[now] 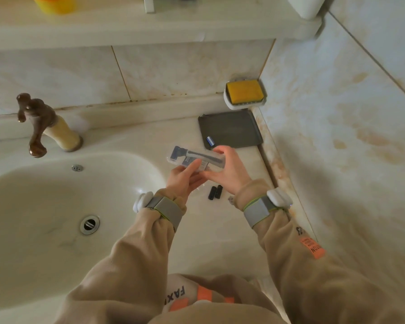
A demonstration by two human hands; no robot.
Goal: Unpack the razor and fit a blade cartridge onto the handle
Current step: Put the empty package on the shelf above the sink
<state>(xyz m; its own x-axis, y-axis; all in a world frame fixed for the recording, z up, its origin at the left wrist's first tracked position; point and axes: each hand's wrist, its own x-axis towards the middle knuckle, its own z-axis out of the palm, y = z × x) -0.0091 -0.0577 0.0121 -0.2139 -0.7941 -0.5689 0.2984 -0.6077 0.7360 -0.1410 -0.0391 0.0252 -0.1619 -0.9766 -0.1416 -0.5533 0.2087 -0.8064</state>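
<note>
A clear plastic razor pack (198, 158) is held above the counter, to the right of the basin. Inside it lies a dark handle with a blue head pointing left. My left hand (185, 177) grips the pack's near left side from below, fingers laid along it. My right hand (229, 170) holds its right end, thumb over the top. A small blue-and-white blade cartridge (210, 141) lies on the near left corner of a dark grey tray (230, 128). Two small black pieces (215, 192) lie on the counter between my wrists.
The white basin (63, 206) fills the left, with a brown tap (36, 122) behind it. A yellow sponge in a white holder (244, 94) sits on the back corner. A tiled wall (337, 113) runs along the right. A shelf (150, 26) hangs above.
</note>
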